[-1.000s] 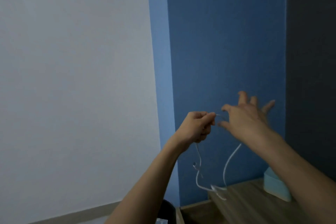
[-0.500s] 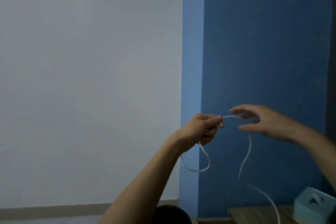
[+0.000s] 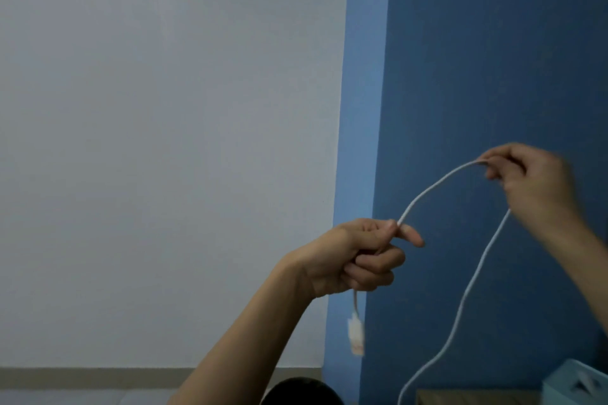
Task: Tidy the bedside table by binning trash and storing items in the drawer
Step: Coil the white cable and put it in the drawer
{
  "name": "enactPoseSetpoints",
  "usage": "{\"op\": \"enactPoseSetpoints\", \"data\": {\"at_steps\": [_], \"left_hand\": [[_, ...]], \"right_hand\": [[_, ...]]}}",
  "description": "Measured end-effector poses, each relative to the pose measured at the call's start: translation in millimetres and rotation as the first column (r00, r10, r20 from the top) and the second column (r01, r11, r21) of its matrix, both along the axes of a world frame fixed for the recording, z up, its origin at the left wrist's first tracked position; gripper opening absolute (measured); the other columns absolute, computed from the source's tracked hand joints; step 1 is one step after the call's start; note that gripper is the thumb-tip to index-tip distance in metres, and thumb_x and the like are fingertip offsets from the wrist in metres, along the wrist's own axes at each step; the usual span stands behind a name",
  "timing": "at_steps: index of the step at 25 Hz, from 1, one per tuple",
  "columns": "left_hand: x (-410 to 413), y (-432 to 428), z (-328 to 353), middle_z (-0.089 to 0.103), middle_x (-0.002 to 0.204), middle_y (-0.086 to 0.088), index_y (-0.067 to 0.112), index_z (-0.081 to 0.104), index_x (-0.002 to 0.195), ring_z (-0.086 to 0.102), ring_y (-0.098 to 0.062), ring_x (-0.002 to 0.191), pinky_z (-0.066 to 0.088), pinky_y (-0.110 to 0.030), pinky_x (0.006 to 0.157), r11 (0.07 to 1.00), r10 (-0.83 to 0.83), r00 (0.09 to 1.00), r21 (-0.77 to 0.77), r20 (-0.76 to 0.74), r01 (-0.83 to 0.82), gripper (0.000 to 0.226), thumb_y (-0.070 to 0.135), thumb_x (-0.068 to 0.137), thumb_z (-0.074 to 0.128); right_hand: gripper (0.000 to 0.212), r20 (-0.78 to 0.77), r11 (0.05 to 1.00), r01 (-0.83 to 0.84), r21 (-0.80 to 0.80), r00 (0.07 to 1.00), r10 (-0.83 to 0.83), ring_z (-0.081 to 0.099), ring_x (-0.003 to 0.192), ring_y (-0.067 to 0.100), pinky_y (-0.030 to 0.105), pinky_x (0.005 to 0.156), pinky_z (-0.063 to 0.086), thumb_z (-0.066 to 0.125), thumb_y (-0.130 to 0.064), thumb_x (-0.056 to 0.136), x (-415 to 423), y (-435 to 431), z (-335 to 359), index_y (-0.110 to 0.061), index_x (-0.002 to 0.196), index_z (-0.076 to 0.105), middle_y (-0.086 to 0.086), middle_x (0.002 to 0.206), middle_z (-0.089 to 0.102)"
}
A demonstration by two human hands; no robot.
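A thin white cable [image 3: 434,186] stretches in an arc between my two hands, held up in front of the blue wall. My left hand [image 3: 355,256] is closed in a fist on one part of it, and the cable's white plug end [image 3: 356,332] dangles below that fist. My right hand [image 3: 533,181] pinches the cable higher up and to the right, slightly blurred. From the right hand the rest of the cable hangs down in a loose curve and leaves the frame at the bottom edge.
A light blue tissue box [image 3: 575,385] sits on the wooden bedside table [image 3: 477,398] at the bottom right. A dark round bin rim [image 3: 301,393] shows at the bottom centre. A white wall fills the left, with a grey skirting strip [image 3: 98,378].
My right hand has pulled away up and to the right, drawing a longer stretch of cable out between the hands. The short loop under my left fist is gone and the plug end now hangs there.
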State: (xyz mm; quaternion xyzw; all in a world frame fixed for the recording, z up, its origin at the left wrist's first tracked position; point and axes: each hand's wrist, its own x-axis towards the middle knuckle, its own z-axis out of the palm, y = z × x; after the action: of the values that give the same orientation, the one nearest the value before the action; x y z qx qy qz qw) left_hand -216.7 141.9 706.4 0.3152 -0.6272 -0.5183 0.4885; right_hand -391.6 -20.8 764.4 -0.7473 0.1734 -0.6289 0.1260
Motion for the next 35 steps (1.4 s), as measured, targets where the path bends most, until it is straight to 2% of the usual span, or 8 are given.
{"op": "enactPoseSetpoints", "data": {"at_steps": [5, 8, 13, 21, 25, 27, 30, 35], "left_hand": [[-11.8, 0.3, 6.5, 0.033, 0.042, 0.016, 0.017, 0.055, 0.092, 0.022, 0.003, 0.035, 0.014, -0.011, 0.033, 0.993, 0.074, 0.996, -0.093, -0.043, -0.077, 0.031, 0.023, 0.101, 0.026], [-22.3, -5.2, 8.7, 0.031, 0.040, 0.014, 0.017, 0.049, 0.086, 0.022, 0.004, 0.033, 0.012, -0.012, 0.032, 0.986, 0.120, 0.992, -0.115, -0.032, -0.123, 0.029, 0.026, 0.101, 0.026], [-28.2, -4.4, 7.5, 0.037, 0.043, 0.014, 0.017, 0.051, 0.088, 0.027, 0.002, 0.034, 0.014, -0.013, 0.034, 0.991, 0.033, 0.996, -0.130, -0.077, -0.043, 0.028, 0.021, 0.101, 0.026], [-46.9, -18.5, 1.6, 0.062, 0.063, 0.004, 0.017, 0.064, 0.091, 0.047, -0.004, 0.042, 0.017, -0.023, 0.046, 0.975, -0.035, 0.999, -0.222, -0.020, 0.030, 0.039, 0.002, 0.092, 0.028], [-53.4, -23.4, 8.2, 0.066, 0.066, 0.003, 0.005, 0.036, 0.136, 0.040, 0.002, 0.030, 0.022, -0.012, 0.032, 0.988, -0.026, 0.998, -0.152, -0.053, 0.018, 0.044, 0.021, 0.101, 0.016], [-56.8, -24.8, 9.7, 0.073, 0.086, -0.006, 0.000, 0.027, 0.142, 0.059, -0.005, 0.048, 0.041, -0.008, 0.043, 0.991, -0.022, 1.000, -0.134, -0.023, 0.019, 0.045, 0.003, 0.097, 0.020], [-61.0, -31.7, 6.9, 0.057, 0.127, -0.023, -0.006, 0.049, 0.127, 0.063, -0.029, 0.108, 0.054, -0.018, 0.072, 0.987, -0.014, 1.000, -0.160, -0.020, 0.010, 0.065, -0.027, 0.071, 0.024], [-63.4, -30.8, 9.0, 0.073, 0.101, -0.014, 0.012, 0.034, 0.133, 0.073, -0.022, 0.079, 0.046, -0.013, 0.046, 0.970, -0.107, 0.992, -0.211, 0.062, 0.118, 0.091, -0.026, 0.053, 0.016]], "right_hand": [[0.022, -0.425, 0.896, -0.371, 0.242, 0.790, 0.442, 0.065, 0.089, 0.004, 0.019, 0.078, 0.051, 0.065, -0.031, 0.075, 7.3, 26.4, -15.0, -0.029, 0.097, 0.063, -0.011, 0.099, 0.070], [0.023, -0.392, 0.765, -0.585, 0.270, 0.659, 0.643, 0.065, 0.076, 0.001, 0.013, 0.073, 0.051, 0.065, -0.042, 0.075, 23.0, 43.8, -25.6, -0.021, 0.084, 0.069, -0.008, 0.079, 0.072], [0.031, -0.191, 0.759, -0.583, 0.289, 0.742, 0.643, 0.059, 0.059, -0.003, 0.010, 0.060, 0.049, 0.049, -0.003, 0.090, 30.5, 45.6, -25.5, -0.018, 0.066, 0.062, -0.008, 0.057, 0.064], [0.031, -0.003, 0.786, -0.517, 0.338, 0.835, 0.551, 0.046, 0.052, 0.015, 0.016, 0.046, 0.040, 0.056, -0.016, 0.088, 25.3, 39.9, -36.7, -0.025, 0.061, 0.068, -0.001, 0.054, 0.055], [0.033, -0.024, 0.792, -0.473, 0.385, 0.853, 0.521, 0.045, 0.067, 0.033, 0.033, 0.055, 0.040, 0.051, -0.011, 0.085, 20.9, 32.2, -37.5, -0.028, 0.063, 0.069, 0.019, 0.077, 0.053], [0.031, -0.022, 0.777, -0.499, 0.384, 0.836, 0.548, 0.052, 0.062, 0.044, 0.044, 0.061, 0.050, 0.049, -0.008, 0.085, 16.4, 33.3, -35.7, -0.023, 0.066, 0.070, 0.018, 0.076, 0.060], [0.023, -0.022, 0.719, -0.547, 0.429, 0.789, 0.614, 0.066, 0.057, 0.014, 0.024, 0.051, 0.052, 0.051, -0.008, 0.087, 10.9, 31.4, -33.7, -0.016, 0.071, 0.066, 0.000, 0.059, 0.068], [0.020, -0.005, 0.645, -0.567, 0.512, 0.749, 0.662, 0.056, 0.048, 0.021, 0.029, 0.053, 0.046, 0.073, -0.020, 0.065, 2.9, 34.7, -40.4, -0.009, 0.071, 0.057, 0.005, 0.053, 0.060]]}}
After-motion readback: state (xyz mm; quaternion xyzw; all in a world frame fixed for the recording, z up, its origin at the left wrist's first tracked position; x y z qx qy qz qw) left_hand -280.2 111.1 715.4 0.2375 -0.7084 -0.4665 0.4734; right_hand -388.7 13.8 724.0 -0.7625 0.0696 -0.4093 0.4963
